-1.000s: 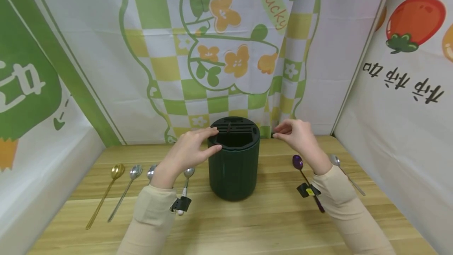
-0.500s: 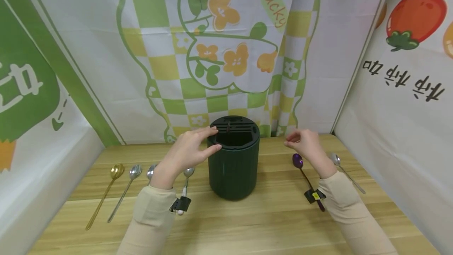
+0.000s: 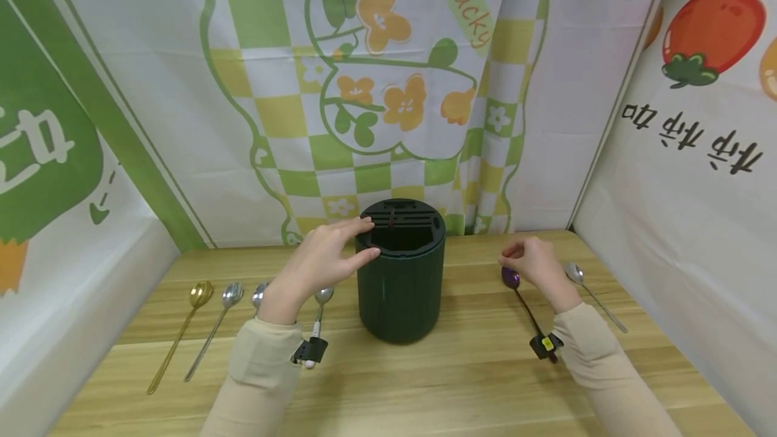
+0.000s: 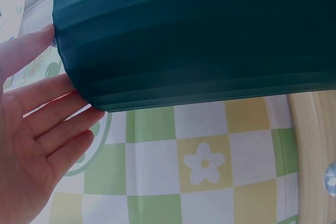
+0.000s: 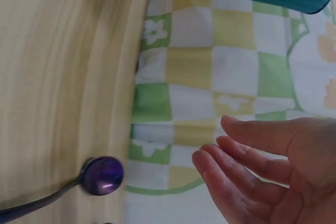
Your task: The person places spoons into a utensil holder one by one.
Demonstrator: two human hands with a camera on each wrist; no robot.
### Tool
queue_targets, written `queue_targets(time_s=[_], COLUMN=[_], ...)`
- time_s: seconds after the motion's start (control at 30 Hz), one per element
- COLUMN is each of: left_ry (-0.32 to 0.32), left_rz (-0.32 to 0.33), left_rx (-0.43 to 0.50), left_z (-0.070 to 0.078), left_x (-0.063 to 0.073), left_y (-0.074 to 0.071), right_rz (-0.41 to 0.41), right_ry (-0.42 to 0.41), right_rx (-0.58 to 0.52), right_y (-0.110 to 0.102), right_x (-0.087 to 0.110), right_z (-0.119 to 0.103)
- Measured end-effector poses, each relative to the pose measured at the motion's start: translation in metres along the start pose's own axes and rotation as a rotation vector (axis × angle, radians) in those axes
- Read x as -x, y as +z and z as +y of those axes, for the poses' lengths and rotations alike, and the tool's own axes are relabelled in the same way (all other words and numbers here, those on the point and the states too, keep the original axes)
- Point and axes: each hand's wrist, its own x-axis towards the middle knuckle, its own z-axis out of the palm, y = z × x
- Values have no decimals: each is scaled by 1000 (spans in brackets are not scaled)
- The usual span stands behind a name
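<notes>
A dark green ribbed cylindrical container with a black slotted top stands upright mid-table. My left hand touches the container's top edge, thumb and fingers fairly straight and spread; its left wrist view shows the fingertips along the ribbed wall. My right hand, fingers loosely bent and holding nothing, hovers around the head of a purple spoon. In the right wrist view the purple spoon lies on the wood, apart from the fingertips.
Left of the container lie a gold spoon, a silver spoon, a partly hidden silver spoon and one with a white handle. Another silver spoon lies at far right. A printed cloth hangs behind the wooden table.
My right hand has moved right and down, away from the container, to the purple spoon's head. The left hand stays at the container's rim.
</notes>
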Motion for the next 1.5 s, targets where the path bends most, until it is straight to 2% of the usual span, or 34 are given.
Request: queue_targets(time_s=[0.33,0.8,1.2,1.5], left_ry=[4,-1,9,5], left_rz=[0,-2,12,5], left_rx=[-2,-6,-10,-6], left_z=[0,-1,-1,0], left_x=[0,1,2,1], left_y=[0,0,1,1], right_rz=[-31,-46,-107,-113], right_ry=[65,115,221,216], right_rx=[2,46,112,137], right_y=[11,29,34,36], right_x=[1,6,10,11], right_z=[22,53,59,62])
